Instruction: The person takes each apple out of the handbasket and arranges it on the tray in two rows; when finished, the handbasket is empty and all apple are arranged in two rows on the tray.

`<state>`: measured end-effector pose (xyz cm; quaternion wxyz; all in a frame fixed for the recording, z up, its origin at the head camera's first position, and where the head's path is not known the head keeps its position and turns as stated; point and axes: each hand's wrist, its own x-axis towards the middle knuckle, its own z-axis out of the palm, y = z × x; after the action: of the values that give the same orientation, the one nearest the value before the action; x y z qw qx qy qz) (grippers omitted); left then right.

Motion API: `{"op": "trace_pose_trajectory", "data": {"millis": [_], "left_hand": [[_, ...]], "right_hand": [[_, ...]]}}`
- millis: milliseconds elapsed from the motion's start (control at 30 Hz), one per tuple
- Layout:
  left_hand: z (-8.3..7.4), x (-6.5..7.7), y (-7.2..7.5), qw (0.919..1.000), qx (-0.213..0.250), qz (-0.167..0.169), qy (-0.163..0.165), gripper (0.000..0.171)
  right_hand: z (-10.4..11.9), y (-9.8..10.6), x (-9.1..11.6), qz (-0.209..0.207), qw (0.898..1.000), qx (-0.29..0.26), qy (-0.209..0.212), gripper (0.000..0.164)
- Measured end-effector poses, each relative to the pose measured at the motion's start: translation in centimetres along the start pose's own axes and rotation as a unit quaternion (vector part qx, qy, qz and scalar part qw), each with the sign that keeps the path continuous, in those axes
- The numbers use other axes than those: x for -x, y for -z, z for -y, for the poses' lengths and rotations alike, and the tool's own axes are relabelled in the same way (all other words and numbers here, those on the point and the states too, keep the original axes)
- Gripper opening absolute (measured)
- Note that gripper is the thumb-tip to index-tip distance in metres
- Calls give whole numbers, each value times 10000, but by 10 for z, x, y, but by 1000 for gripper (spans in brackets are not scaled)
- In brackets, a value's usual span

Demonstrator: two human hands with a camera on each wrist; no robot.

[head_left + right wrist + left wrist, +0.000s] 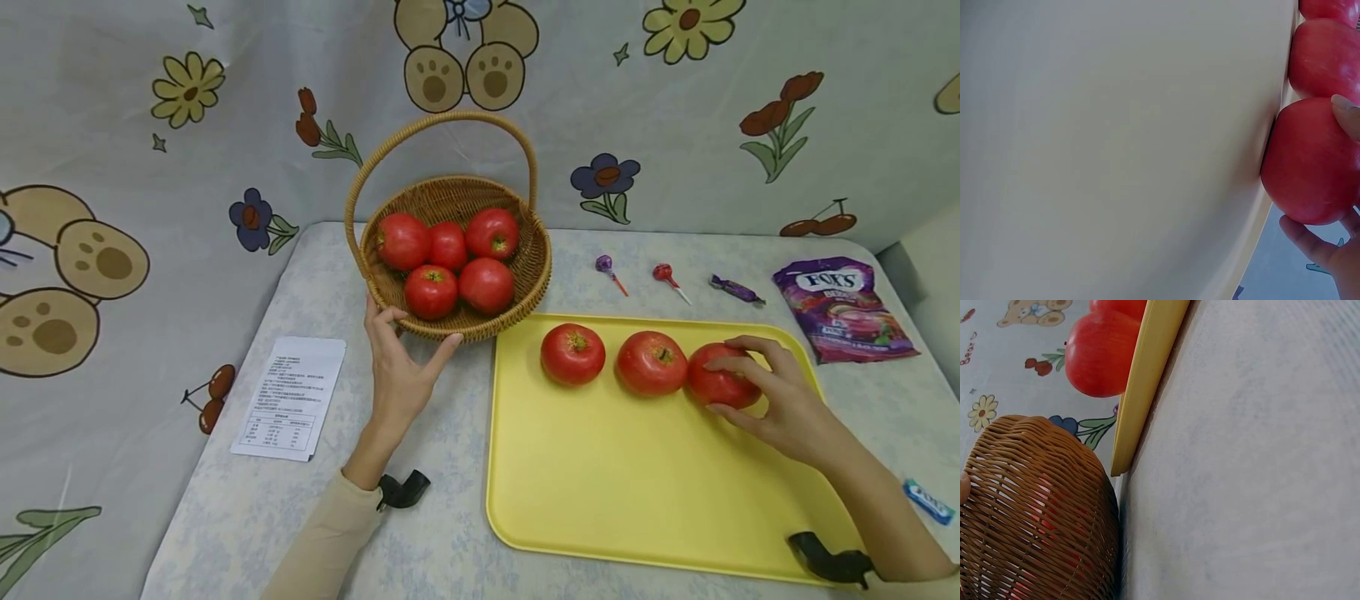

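Observation:
A round wicker basket (465, 327) with a tall arched handle holds several red apples (487, 285). My left hand (401, 375) grips its near left side, thumb at the front and fingers at the left rim. Through the weave in the left wrist view, red shows inside the basket (1085, 469). Three apples form a row along the far part of a yellow tray (630, 500). My right hand (787, 408) holds the rightmost apple (716, 379) between thumb and fingers. That apple sits against the middle apple (651, 363); the left apple (572, 354) stands slightly apart.
Beyond the tray lie a purple lollipop (604, 264), a red lollipop (663, 273) and a purple wrapped candy (737, 289). A purple candy bag (843, 308) is at the far right, a blue wrapped candy (928, 502) nearer. A printed white card (288, 398) lies left.

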<state>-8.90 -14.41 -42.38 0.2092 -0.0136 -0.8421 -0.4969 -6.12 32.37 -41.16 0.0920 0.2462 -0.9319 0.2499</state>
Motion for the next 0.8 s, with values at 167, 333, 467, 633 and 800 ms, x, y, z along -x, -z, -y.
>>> {"op": "trace_pose_trajectory", "data": {"millis": [167,333,467,633,800], "left_hand": [[0,0,0,10000,-1,30,44,67],[0,0,-1,10000,7,14,-1,67],[0,-1,-1,10000,-5,-2,-33,67],[-1,0,0,10000,9,54,46,67],[-1,0,1,9999,37,94,83,67]], "right_hand": [[0,-1,2,38,10000,20,-55,77],[3,7,3,196,9995,14,-244,78],[6,22,-3,97,9995,-122,-279,78],[14,35,-26,-45,9995,-312,-11,76],[35,41,-61,94,9985,-421,335,75]]}}
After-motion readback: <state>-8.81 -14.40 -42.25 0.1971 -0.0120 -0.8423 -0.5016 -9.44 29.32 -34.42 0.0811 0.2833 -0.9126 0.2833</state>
